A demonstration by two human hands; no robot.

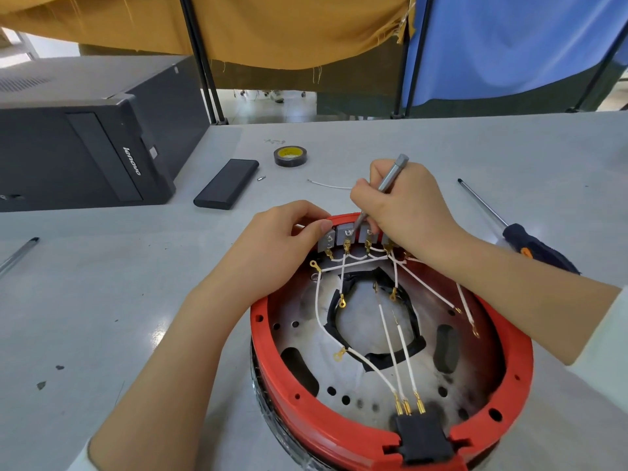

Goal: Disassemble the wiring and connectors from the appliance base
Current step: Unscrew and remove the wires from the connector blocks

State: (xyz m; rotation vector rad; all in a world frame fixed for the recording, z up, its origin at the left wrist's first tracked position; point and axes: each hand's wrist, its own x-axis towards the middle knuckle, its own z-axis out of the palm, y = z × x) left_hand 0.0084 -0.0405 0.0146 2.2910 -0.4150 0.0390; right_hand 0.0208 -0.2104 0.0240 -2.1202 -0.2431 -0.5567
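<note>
A round red appliance base (346, 433) lies upside down on the table, its metal plate crossed by several white wires (387, 341) with gold terminals. A grey terminal block (341, 234) sits at its far rim. My left hand (285, 239) grips the left end of that block, thumb on top. My right hand (407, 209) holds a slim silver screwdriver (390, 178) like a pen, tip down on a terminal screw of the block. A black plug socket (421, 433) sits at the near rim with three wires attached.
A black computer tower (85, 144) lies at the left. A black case (226, 183), a tape roll (290, 156), a small bit (261, 178) and a loose white wire (329, 185) lie beyond the base. A long screwdriver (503, 226) lies at the right, a pen (17, 254) at the left.
</note>
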